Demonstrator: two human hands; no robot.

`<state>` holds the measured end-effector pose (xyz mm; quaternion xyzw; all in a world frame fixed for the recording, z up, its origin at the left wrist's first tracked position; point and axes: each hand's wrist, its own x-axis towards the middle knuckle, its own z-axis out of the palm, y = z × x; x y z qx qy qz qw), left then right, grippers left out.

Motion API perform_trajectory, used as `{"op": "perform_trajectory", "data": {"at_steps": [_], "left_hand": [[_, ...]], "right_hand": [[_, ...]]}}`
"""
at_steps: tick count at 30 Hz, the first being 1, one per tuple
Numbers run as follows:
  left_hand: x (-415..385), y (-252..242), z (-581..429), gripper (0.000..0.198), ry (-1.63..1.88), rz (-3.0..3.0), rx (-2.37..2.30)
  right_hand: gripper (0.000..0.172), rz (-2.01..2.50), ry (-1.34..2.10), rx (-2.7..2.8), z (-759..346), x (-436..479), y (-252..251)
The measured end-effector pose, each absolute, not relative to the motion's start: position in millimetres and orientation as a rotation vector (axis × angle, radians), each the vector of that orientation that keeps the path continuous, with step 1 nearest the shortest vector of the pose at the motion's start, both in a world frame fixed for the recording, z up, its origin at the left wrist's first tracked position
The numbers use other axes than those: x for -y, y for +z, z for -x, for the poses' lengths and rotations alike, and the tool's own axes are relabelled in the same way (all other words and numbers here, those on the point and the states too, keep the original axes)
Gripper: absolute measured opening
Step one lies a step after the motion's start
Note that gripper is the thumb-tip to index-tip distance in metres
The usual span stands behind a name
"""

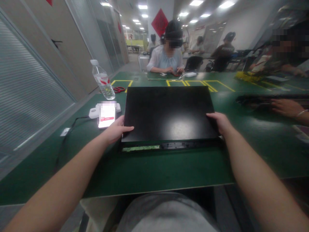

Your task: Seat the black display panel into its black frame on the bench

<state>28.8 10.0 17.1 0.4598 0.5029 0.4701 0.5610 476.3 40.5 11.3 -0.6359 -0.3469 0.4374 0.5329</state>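
A flat black rectangular cover [166, 109] is gripped at its two short sides by my hands. At its left edge my left hand [118, 129] is closed, thumb on top and fingers curled underneath. My right hand [220, 123] grips the right edge the same way, its fingers partly hidden. Under the cover's near edge shows a shallow black housing [193, 145] with a strip of green circuit board [141, 148] at its left. Most of that housing is hidden by the cover. Whether the two touch along the far side cannot be seen.
Left of the cover are a lit phone [107, 115], a white power strip [93, 112], a water bottle [103, 80] and red-handled scissors [118, 89]. The green table [169, 174] carries yellow tape lines. A person [166, 58] sits opposite; a co-worker's hand [287, 108] is at the right.
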Motion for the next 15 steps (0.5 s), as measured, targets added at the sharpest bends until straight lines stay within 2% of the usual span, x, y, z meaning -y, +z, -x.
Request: {"op": "perform_trajectory", "data": {"at_steps": [15], "left_hand": [[-10.2, 17.0, -27.7, 0.060, 1.104, -1.030, -1.190]], "right_hand": [[0.020, 1.492, 1.052, 0.932, -482.7, -44.7, 4.9]]}}
